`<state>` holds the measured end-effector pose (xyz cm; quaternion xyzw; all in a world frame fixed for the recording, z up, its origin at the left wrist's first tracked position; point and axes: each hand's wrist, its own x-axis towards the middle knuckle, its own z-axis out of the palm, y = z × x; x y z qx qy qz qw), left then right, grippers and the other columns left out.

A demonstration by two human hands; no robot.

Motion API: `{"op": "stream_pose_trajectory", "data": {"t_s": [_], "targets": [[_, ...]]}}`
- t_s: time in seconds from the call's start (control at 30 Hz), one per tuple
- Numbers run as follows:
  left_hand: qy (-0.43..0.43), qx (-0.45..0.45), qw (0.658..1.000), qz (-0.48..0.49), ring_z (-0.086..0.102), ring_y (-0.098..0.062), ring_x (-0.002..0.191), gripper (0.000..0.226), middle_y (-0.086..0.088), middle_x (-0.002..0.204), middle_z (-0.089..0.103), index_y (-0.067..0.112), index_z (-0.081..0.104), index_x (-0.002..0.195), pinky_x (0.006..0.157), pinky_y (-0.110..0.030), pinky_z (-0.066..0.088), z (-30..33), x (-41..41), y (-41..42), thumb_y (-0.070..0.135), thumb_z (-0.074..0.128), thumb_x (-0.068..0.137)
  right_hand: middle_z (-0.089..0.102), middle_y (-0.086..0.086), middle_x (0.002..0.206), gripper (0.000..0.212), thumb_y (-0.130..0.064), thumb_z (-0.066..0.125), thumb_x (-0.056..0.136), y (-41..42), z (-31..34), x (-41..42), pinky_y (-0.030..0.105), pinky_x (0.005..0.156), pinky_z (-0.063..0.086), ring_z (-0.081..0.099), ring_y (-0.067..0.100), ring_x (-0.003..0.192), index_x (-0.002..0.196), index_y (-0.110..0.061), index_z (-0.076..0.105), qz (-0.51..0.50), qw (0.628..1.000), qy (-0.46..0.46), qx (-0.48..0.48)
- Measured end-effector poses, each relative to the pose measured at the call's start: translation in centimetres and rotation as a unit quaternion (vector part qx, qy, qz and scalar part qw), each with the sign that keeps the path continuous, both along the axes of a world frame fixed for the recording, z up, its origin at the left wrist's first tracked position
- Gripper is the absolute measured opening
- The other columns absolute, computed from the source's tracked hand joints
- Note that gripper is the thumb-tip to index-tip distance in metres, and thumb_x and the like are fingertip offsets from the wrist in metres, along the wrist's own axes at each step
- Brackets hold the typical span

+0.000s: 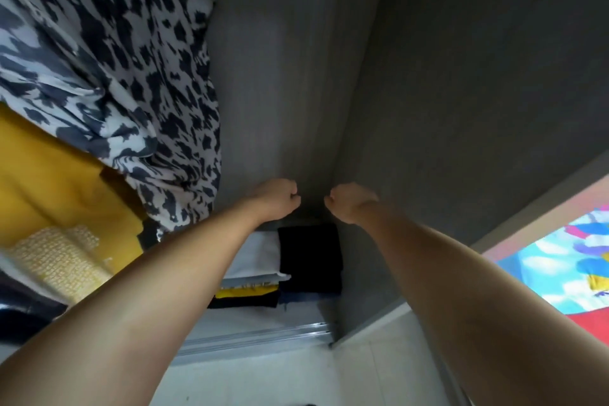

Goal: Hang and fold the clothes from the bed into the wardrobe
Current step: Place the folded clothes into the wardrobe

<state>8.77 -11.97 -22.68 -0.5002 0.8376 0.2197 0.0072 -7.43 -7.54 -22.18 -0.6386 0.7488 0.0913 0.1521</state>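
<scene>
Both arms reach deep into the wardrobe [296,76]. The left hand [275,199] and right hand [349,203] have fingers curled under, apparently empty. The folded black garment [309,255] lies below on the stack; press it flat, edges squared.

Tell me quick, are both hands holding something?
Left hand: fingers curled, nothing visible in it.
Right hand: fingers curled, nothing visible in it.
</scene>
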Motion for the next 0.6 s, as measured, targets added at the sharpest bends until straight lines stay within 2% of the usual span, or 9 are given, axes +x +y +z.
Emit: {"op": "stream_pose_trajectory", "data": {"t_s": [0.1, 0.23, 0.3, 0.37, 0.4, 0.47, 0.5, 0.6], "targets": [[-0.039, 0.032, 0.999, -0.008, 0.055, -0.029, 0.111, 0.039, -0.013, 0.123, 0.059, 0.006, 0.060, 0.118, 0.087, -0.029, 0.044, 1.0, 0.7, 1.6, 0.036, 0.043, 0.100, 0.065, 0.017, 0.116, 0.048, -0.042, 0.031, 0.101, 2.2, 0.5, 0.8, 0.035, 0.086, 0.048, 0.063, 0.032, 0.106, 0.119, -0.008, 0.060, -0.011, 1.000, -0.024, 0.000], [-0.076, 0.060, 0.994, -0.044, 0.060, -0.033, 0.104, 0.054, -0.020, 0.115, 0.062, -0.001, 0.059, 0.117, 0.064, -0.025, 0.039, 3.3, 0.6, 4.0, 0.045, 0.036, 0.101, 0.068, 0.013, 0.108, 0.046, -0.041, 0.031, 0.101, 5.8, 1.8, 1.0, 0.032, 0.080, 0.048, 0.065, 0.029, 0.099, 0.115, -0.010, 0.062, -0.037, 0.999, -0.031, -0.016], [-0.066, 0.059, 0.995, -0.056, 0.061, -0.030, 0.096, 0.055, -0.016, 0.100, 0.063, 0.001, 0.062, 0.110, 0.065, -0.025, 0.036, 4.1, 0.3, 5.1, 0.050, 0.037, 0.099, 0.069, 0.010, 0.092, 0.047, -0.040, 0.030, 0.102, 7.9, 2.7, 0.9, 0.028, 0.069, 0.049, 0.068, 0.023, 0.079, 0.113, -0.009, 0.062, -0.062, 0.997, -0.041, -0.003], [-0.063, 0.046, 0.993, -0.092, 0.059, -0.027, 0.088, 0.054, -0.009, 0.089, 0.060, 0.008, 0.063, 0.094, 0.068, -0.027, 0.039, 4.6, 0.1, 6.1, 0.056, 0.038, 0.097, 0.068, 0.007, 0.075, 0.048, -0.038, 0.028, 0.102, 10.1, 3.5, 1.0, 0.021, 0.053, 0.043, 0.058, 0.014, 0.051, 0.109, -0.007, 0.064, -0.094, 0.994, -0.047, 0.016], [-0.070, 0.038, 0.990, -0.119, 0.059, -0.026, 0.087, 0.053, -0.008, 0.088, 0.061, 0.013, 0.060, 0.083, 0.071, -0.029, 0.042, 4.7, -0.1, 6.7, 0.059, 0.037, 0.095, 0.069, 0.007, 0.073, 0.048, -0.036, 0.028, 0.102, 11.4, 3.6, 1.1, 0.020, 0.050, 0.042, 0.054, 0.012, 0.046, 0.108, -0.006, 0.065, -0.111, 0.992, -0.048, 0.022], [-0.082, 0.038, 0.982, -0.168, 0.062, -0.028, 0.084, 0.054, -0.009, 0.084, 0.063, 0.015, 0.053, 0.072, 0.075, -0.033, 0.047, 4.9, -0.7, 8.3, 0.061, 0.036, 0.094, 0.069, 0.007, 0.072, 0.046, -0.034, 0.029, 0.101, 14.2, 3.6, 1.6, 0.021, 0.054, 0.046, 0.055, 0.013, 0.048, 0.106, -0.006, 0.066, -0.137, 0.989, -0.045, 0.022], [-0.085, 0.051, 0.976, -0.193, 0.063, -0.028, 0.081, 0.056, -0.012, 0.085, 0.065, 0.012, 0.054, 0.074, 0.075, -0.033, 0.048, 4.9, -1.1, 9.3, 0.061, 0.035, 0.094, 0.069, 0.007, 0.074, 0.046, -0.035, 0.030, 0.101, 15.9, 3.7, 1.8, 0.024, 0.059, 0.049, 0.061, 0.017, 0.056, 0.106, -0.007, 0.066, -0.153, 0.987, -0.039, 0.015], [-0.097, 0.094, 0.959, -0.248, 0.065, -0.029, 0.078, 0.065, -0.015, 0.095, 0.070, 0.004, 0.063, 0.097, 0.069, -0.032, 0.050, 4.6, -3.7, 12.9, 0.062, 0.033, 0.094, 0.068, 0.010, 0.104, 0.042, -0.035, 0.034, 0.100, 21.3, 3.8, 1.3, 0.031, 0.077, 0.050, 0.066, 0.028, 0.094, 0.114, -0.009, 0.065, -0.208, 0.977, -0.036, -0.008]]}}
